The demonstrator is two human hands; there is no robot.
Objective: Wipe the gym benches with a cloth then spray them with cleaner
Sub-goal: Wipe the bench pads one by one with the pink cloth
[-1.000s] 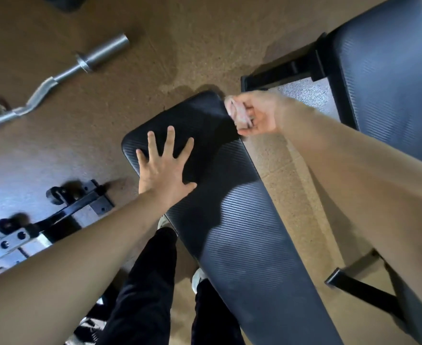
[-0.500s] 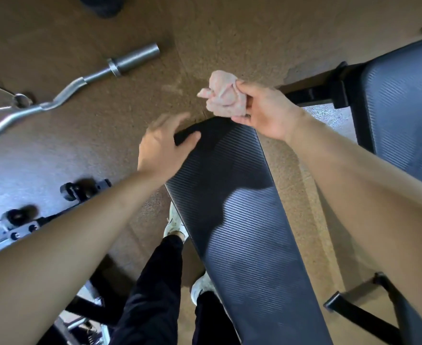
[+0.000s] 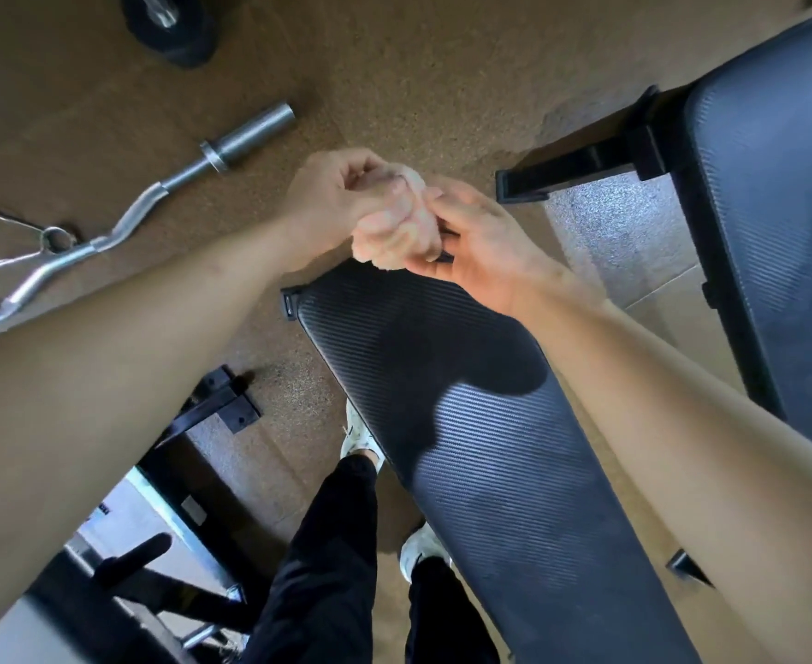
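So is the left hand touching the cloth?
Touching. The head view shows the left hand pinching the bunched cloth, while the right hand grips its other side.

Cloth mostly buried between left hand and right hand; full outline not readable. Far rim of bench partly covered by cloth and hands; near end lost past bottom edge. Left of bench: curl bar cut by left edge, black frame blurred and cropped at the corner. Beyond bench: weight plate clipped by top edge. Right of bench: second bench cropped by right edge. Shoe partly tucked under bench's left side.
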